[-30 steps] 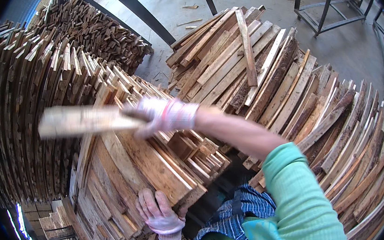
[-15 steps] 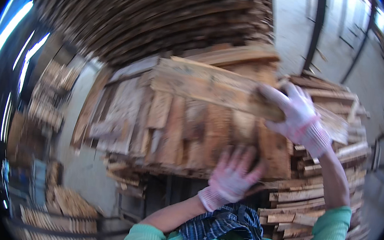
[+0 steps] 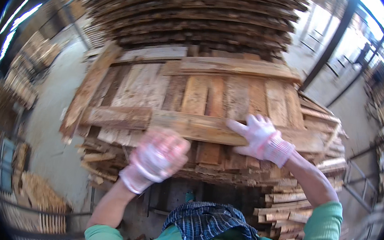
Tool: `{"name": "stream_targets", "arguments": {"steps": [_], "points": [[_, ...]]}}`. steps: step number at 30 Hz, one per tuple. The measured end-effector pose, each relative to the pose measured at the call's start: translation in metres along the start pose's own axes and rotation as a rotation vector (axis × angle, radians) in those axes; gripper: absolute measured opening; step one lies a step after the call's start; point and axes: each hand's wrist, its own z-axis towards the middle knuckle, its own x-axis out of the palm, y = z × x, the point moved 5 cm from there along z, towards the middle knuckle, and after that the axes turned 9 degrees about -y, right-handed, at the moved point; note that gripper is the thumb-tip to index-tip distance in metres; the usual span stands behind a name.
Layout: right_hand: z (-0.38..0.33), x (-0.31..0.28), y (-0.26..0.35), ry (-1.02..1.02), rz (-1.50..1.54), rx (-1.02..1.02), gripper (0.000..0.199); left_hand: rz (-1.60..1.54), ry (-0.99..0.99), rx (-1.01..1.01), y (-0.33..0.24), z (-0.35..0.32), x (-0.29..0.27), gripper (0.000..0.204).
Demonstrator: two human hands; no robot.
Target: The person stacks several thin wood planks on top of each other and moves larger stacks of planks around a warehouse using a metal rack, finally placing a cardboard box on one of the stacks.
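A long wooden plank lies crosswise on top of a stack of boards in front of me. My right hand, in a pale pink-white work glove, rests flat on the plank's right part with fingers spread. My left hand, gloved the same way, is curled at the plank's near edge, a little left of the middle; it looks blurred. Whether it grips the plank or only touches it is unclear.
A tall pile of rough planks rises behind the stack. Smaller board piles sit at lower right and along the left wall. Metal frames stand at the right. Concrete floor shows at the left.
The view has swung from the side piles to the flat stack. The plank carried by my right hand now lies across the stack, and both hands have come onto it.
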Motion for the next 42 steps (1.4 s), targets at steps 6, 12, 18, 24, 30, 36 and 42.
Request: {"name": "stream_targets", "arguments": {"steps": [6,12,18,24,30,36,42], "points": [[0.014,-0.001,0.003,0.008,0.069,-0.017,0.082,0.295,-0.039,-0.206,0.185,-0.052,-0.101,0.041],[0.063,-0.010,0.030,-0.281,0.057,0.055,0.083,0.431,0.081,-0.060,0.294,-0.054,0.003,0.050],[0.098,0.009,0.053,-0.176,-0.056,0.088,0.081,0.232,-0.040,-0.077,0.265,0.001,-0.067,0.051],[0.102,0.013,0.057,-0.188,-0.078,0.072,0.086,0.898,0.382,-0.787,0.375,-0.008,-0.149,0.088],[0.104,0.013,0.054,-0.238,-0.070,0.072,0.084,0.755,0.516,-0.933,0.409,-0.009,-0.135,0.091],[0.105,0.012,0.046,-0.209,0.045,0.096,0.085,0.350,0.343,-1.080,0.381,0.032,-0.150,0.082],[0.141,-0.001,0.015,-0.148,0.650,0.098,0.064,0.597,0.487,-0.671,0.350,0.033,-0.085,0.082]]}}
